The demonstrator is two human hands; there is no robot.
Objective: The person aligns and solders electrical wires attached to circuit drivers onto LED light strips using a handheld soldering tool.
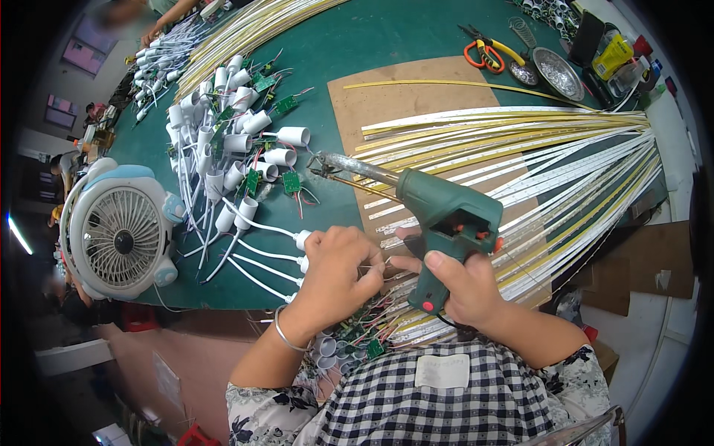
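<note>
My right hand (476, 293) is wrapped round the grip of a green soldering gun (446, 199), whose metal tip points to the upper left, above the bench. My left hand (336, 271) is closed in a pinch beside the gun's grip, with a thin wire (366, 266) at its fingertips. A right fingertip reaches close to that pinch. White and yellow LED strips (476, 175) fan out under and beyond the gun. White lamp sockets (303, 239) with white cables lie just left of my left hand, partly hidden by it. Small green circuit boards (375, 347) with wires lie between my forearms.
A heap of white sockets (238, 143) with circuit boards covers the bench's left part, near a white fan (123, 239). Brown cardboard (416, 82) lies under the strips. Orange-handled pliers (485, 53) and a metal dish (558, 74) stand far right. Another person's hand (152, 33) is far left.
</note>
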